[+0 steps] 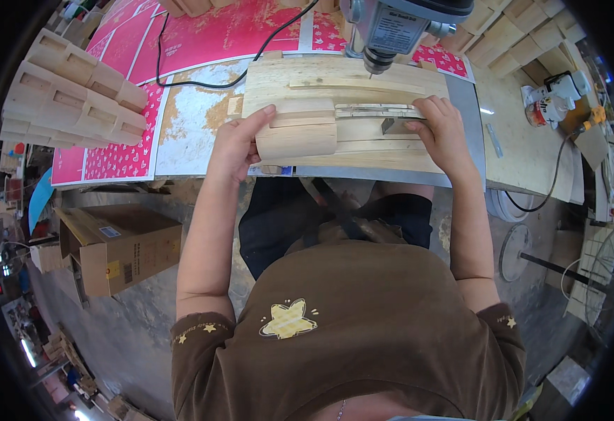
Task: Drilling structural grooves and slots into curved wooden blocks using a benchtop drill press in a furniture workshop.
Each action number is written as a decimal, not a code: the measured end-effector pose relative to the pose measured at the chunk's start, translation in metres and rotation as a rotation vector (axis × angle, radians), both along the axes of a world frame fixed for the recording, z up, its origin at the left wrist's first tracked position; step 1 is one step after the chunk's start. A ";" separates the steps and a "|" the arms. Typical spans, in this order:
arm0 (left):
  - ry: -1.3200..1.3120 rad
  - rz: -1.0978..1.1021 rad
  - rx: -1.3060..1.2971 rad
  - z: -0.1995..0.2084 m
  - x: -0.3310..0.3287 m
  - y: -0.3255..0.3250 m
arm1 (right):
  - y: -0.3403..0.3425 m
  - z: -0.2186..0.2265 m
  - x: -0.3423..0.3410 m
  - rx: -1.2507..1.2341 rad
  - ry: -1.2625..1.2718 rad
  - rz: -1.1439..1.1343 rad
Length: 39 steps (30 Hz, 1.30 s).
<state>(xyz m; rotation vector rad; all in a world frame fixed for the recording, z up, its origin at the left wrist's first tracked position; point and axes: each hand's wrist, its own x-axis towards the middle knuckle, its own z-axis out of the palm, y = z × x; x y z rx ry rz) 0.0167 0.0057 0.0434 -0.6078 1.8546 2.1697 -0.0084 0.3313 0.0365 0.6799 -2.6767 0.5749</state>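
Note:
My left hand (240,144) grips the left end of a pale wooden block (296,135) with a rounded face, thumb on top and fingers around its end. The block lies on a wooden jig board (377,160). From the block's right side a light layered strip (377,110) with dark lines runs to my right hand (443,130). My right fingers and thumb close around that strip's right end. Beside the thumb sits a small dark grey plate (394,126). Above the board's far side hangs a drill press (391,35), its bit (371,74) pointing down.
Stacked wooden pieces with slots (75,98) stand at the left. A black cable (208,85) crosses the pink sheet (216,35). More wooden blocks (517,31) and a white container (549,109) are at the right. A cardboard box (128,245) stands below the table.

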 end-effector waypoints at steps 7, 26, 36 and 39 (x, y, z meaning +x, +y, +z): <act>-0.031 -0.055 -0.035 -0.005 -0.012 0.054 | -0.011 0.001 0.006 -0.007 0.021 0.026; 0.850 -0.073 -1.171 -0.085 -0.024 0.062 | -0.021 -0.014 -0.025 -0.139 0.037 -0.111; 0.827 -0.114 -1.139 -0.085 -0.027 0.060 | -0.018 0.168 -0.069 -1.022 0.388 -0.181; 0.811 -0.119 -1.134 -0.086 -0.026 0.058 | -0.032 0.174 -0.089 -0.783 0.319 -0.134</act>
